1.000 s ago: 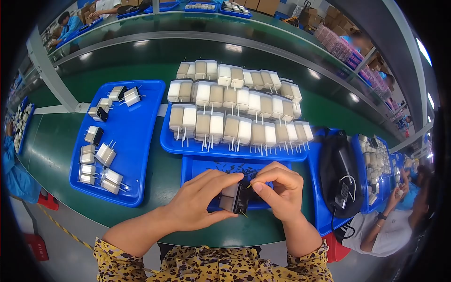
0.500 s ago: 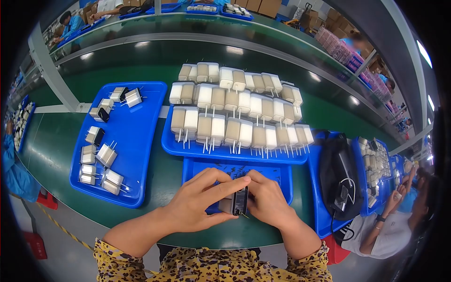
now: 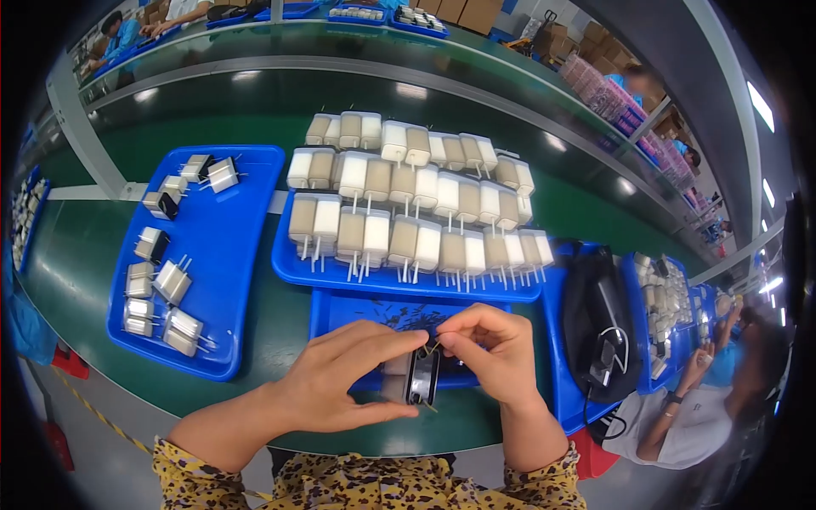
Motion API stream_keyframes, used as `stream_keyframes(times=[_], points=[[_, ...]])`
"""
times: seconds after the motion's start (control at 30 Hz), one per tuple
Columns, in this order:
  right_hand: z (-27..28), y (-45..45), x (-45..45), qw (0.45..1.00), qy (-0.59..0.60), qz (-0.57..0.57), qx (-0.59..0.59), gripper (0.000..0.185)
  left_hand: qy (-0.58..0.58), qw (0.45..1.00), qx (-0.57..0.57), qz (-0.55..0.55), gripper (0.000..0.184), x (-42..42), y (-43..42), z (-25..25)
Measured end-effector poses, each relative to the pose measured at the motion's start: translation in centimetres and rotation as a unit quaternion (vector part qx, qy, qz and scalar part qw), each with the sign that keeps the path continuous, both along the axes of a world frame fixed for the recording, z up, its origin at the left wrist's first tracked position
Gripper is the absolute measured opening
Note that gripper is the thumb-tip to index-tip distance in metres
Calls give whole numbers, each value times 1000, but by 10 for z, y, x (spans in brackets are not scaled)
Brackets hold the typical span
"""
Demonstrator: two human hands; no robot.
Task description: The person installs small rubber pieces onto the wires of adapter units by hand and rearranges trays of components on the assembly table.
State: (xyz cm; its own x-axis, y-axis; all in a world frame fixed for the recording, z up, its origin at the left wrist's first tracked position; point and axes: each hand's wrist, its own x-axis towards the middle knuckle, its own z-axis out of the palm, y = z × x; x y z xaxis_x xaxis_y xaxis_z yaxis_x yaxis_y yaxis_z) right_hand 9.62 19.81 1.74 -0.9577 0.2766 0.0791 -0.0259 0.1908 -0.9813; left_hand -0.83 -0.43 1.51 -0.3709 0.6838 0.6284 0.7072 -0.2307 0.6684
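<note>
My left hand (image 3: 344, 374) grips a small white-and-black plug adapter (image 3: 422, 378) between thumb and fingers, its dark open end turned to the right. Thin wires stick out at that end. Thumb and forefinger of my right hand (image 3: 497, 357) are pinched at the adapter's upper corner, on what looks like a thin wire; the fingertips partly cover it. Beneath both hands lies a blue tray (image 3: 327, 316) scattered with small dark pieces (image 3: 412, 315).
Behind, a blue tray (image 3: 293, 270) carries stacked white and beige adapters (image 3: 399, 183). Several loose adapters lie in the left tray (image 3: 217, 280). A black bag (image 3: 599, 323) with a cable fills the right tray (image 3: 557, 374). A co-worker (image 3: 693, 416) sits at right.
My right hand has drawn slightly back from the adapter, and its thumb and forefinger now pinch at the upper corner. My left forefinger has pulled back from across the top. The view has shifted slightly.
</note>
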Motion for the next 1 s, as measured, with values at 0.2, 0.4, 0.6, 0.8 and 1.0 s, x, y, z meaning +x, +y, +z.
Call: stream_keyframes(times=[0.2,0.4,0.6,0.8,1.0], points=[[6,3,-1,960,-3,74,-271,10,-34,998,-30,-33,74,4,2,-5],[3,2,-2,948,23,120,-294,9,-45,998,-36,-36,76,4,2,-5],[4,-1,-2,966,55,90,-234,5,-45,998,-32,-32,76,4,1,-6],[-4,7,-7,970,114,-14,213,8,-45,998,-35,-30,75,4,1,-7],[2,3,-7,997,15,-24,78,7,-45,998,-49,-22,75,2,1,-8]])
